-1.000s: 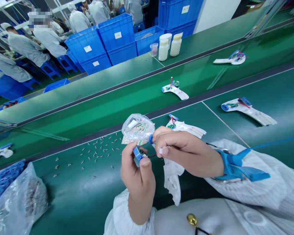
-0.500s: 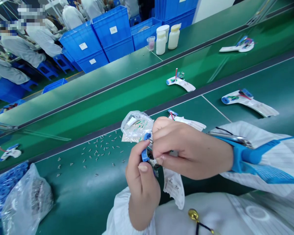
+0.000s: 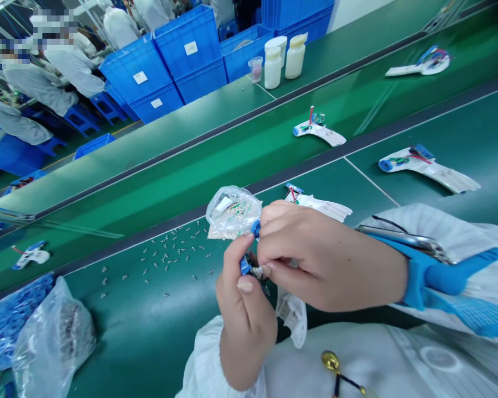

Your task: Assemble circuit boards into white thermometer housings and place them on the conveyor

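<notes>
Nearly upright, blue-edged electronic part (image 3: 245,266) clamped between fingers of left hand (image 3: 243,307) and right hand (image 3: 326,260)

— Sleeves?
— White smock sleeves (image 3: 468,229), faintly striped, gathered at the left cuff (image 3: 203,367).
— Right wrist (image 3: 398,284)?
— Blue wrist strap (image 3: 425,282), mesh tail (image 3: 473,315), steel clip (image 3: 410,237), thin dark wire (image 3: 388,219).
— Chest?
— Gold-coloured stud (image 3: 330,360) on a dark cord (image 3: 336,386).
— Left hand (image 3: 244,309) and right hand (image 3: 327,260)?
— Bare.
</notes>
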Action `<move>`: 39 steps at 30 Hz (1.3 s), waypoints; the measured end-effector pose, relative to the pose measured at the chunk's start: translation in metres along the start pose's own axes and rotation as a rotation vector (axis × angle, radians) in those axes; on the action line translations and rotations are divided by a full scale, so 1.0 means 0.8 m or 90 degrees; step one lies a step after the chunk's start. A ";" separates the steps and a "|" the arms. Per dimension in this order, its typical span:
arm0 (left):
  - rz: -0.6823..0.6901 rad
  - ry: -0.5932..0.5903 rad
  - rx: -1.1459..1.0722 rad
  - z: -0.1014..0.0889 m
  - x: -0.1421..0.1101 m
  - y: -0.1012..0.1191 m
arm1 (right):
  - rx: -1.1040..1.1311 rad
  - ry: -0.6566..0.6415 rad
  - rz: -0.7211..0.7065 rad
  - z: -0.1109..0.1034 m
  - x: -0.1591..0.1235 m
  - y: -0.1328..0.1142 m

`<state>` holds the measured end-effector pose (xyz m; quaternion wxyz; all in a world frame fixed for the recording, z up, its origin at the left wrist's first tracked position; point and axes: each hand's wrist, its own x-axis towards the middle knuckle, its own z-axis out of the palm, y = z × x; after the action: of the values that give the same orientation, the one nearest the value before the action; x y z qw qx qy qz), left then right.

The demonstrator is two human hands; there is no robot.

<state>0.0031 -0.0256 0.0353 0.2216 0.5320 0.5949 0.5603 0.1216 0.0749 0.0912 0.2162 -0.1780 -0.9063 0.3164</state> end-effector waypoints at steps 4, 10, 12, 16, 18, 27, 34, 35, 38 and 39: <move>0.058 -0.016 0.045 -0.003 -0.002 -0.003 | 0.040 -0.043 0.001 -0.008 -0.001 -0.001; 0.100 -0.053 0.092 -0.006 0.003 -0.004 | 0.044 -0.056 -0.006 -0.012 0.001 0.001; 0.089 -0.066 0.117 -0.006 0.004 -0.002 | 0.043 -0.033 0.006 -0.008 0.000 0.001; 0.044 -0.091 0.189 -0.005 0.004 0.002 | 0.040 0.034 0.039 0.002 -0.003 0.006; 0.005 -0.130 0.214 -0.005 0.004 0.004 | 0.056 0.059 0.048 0.006 -0.007 0.008; -0.035 -0.158 0.443 0.007 -0.001 0.009 | -0.031 0.098 0.147 0.022 -0.024 -0.003; 0.038 -0.088 0.622 0.026 -0.002 0.013 | -0.081 0.150 0.201 0.031 -0.035 -0.015; 0.051 -0.080 0.641 0.028 -0.002 0.013 | -0.081 0.154 0.202 0.031 -0.035 -0.017; 0.056 -0.071 0.675 0.030 -0.003 0.012 | -0.067 0.151 0.208 0.033 -0.035 -0.017; 0.047 -0.074 0.670 0.029 -0.002 0.011 | -0.054 0.145 0.213 0.033 -0.035 -0.016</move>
<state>0.0273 -0.0188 0.0366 -0.0624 0.6221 0.7633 0.1627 0.1294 0.0399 0.0732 0.2543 -0.3695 -0.8464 0.2870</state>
